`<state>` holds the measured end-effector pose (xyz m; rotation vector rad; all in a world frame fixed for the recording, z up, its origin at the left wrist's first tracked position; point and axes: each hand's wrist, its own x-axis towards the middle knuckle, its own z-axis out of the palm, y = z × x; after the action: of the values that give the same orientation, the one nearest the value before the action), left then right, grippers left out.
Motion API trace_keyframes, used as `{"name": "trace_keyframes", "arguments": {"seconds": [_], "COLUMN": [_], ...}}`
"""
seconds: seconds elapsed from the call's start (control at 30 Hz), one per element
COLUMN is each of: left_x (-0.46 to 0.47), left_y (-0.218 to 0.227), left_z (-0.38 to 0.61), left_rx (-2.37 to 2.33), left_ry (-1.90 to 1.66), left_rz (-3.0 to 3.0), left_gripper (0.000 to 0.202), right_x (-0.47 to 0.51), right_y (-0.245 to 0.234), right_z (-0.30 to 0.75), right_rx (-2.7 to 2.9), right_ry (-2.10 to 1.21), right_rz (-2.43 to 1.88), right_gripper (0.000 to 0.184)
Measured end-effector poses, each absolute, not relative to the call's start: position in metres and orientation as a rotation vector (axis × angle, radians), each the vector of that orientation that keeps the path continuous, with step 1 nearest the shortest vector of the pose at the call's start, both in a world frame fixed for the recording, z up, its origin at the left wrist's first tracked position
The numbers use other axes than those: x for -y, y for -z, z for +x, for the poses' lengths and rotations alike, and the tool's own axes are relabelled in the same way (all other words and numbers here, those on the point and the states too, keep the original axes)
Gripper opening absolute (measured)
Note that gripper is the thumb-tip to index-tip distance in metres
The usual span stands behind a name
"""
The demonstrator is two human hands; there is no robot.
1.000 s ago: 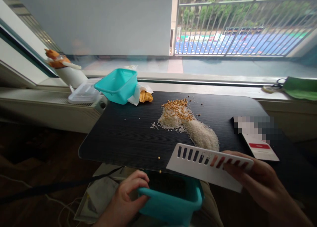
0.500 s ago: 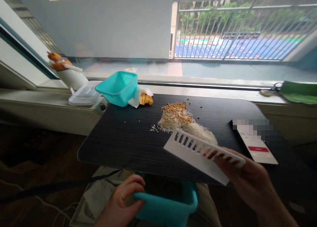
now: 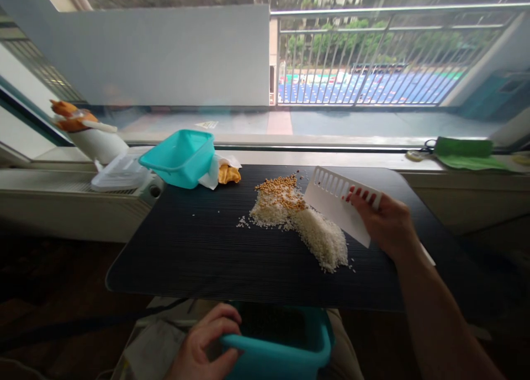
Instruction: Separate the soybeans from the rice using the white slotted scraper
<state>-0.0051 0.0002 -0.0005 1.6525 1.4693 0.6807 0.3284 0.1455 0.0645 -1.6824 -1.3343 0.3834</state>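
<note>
My right hand (image 3: pixel 387 220) grips a white slotted plastic plate (image 3: pixel 337 206) by its upper edge, fingers through some of the slots. The plate is tilted just above the right side of a pile of white rice (image 3: pixel 325 239). Yellow soybeans (image 3: pixel 281 186) lie over the far part of the rice, some mixed in. Down below the table's near edge, my left hand (image 3: pixel 209 341) is closed on the left rim of a teal plastic tub (image 3: pixel 281 352). The inside of this tub is dark, so its contents cannot be made out.
A second teal tub (image 3: pixel 180 159) stands at the table's far left, beside a crumpled yellow-and-white wrapper (image 3: pixel 227 173). A clear plastic lid (image 3: pixel 120 171) lies left of it. Green cloth (image 3: pixel 466 152) and scissors (image 3: pixel 428 145) rest on the right sill. My right arm mostly covers a phone (image 3: pixel 428 254) on the black table (image 3: pixel 186 258).
My right hand has carried the slotted plate away from the table's near edge to the far right side of the rice. My left hand keeps its hold on the tub rim.
</note>
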Motion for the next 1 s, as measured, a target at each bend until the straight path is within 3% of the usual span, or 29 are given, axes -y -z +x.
{"name": "trace_keyframes", "arguments": {"seconds": [1.0], "left_x": [0.001], "left_y": [0.007], "left_z": [-0.008], "left_rx": [-1.426], "left_ry": [-0.634], "left_rz": [1.668], "left_gripper": [0.018], "right_x": [-0.129], "right_y": [-0.053], "right_z": [0.322], "right_rx": [1.404], "right_ry": [-0.762], "right_rz": [-1.522], "right_gripper": [0.026]}}
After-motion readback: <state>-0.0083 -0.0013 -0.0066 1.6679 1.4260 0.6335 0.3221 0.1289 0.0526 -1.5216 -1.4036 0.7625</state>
